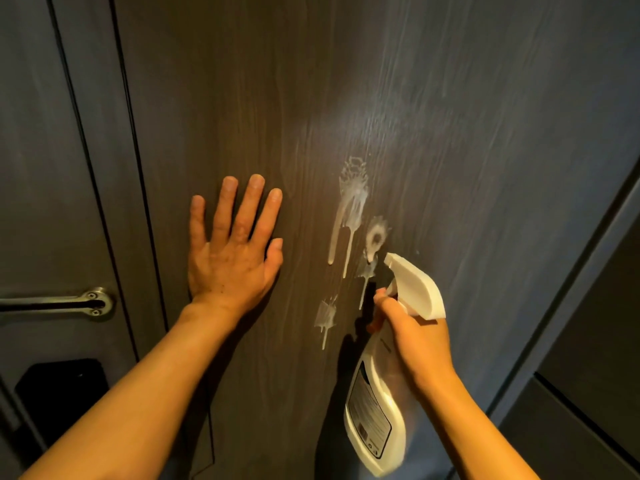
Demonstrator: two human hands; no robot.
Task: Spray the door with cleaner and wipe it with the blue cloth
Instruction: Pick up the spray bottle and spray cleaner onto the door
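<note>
A dark wood-grain door (450, 116) fills the view. White foamy cleaner (351, 209) sits on it in several splashes that run down in drips. My right hand (412, 341) grips the neck of a white spray bottle (381, 403), fingers on the trigger, with its nozzle close to the door just right of the splashes. My left hand (232, 247) lies flat on the door with fingers spread, left of the splashes. No blue cloth is in view.
At the left, a metal door handle (69, 303) sits on a grey panel, with a black lock box (62, 386) below it. A grey door frame (571, 271) runs diagonally at the right, and a dark cabinet (595, 358) stands beyond it.
</note>
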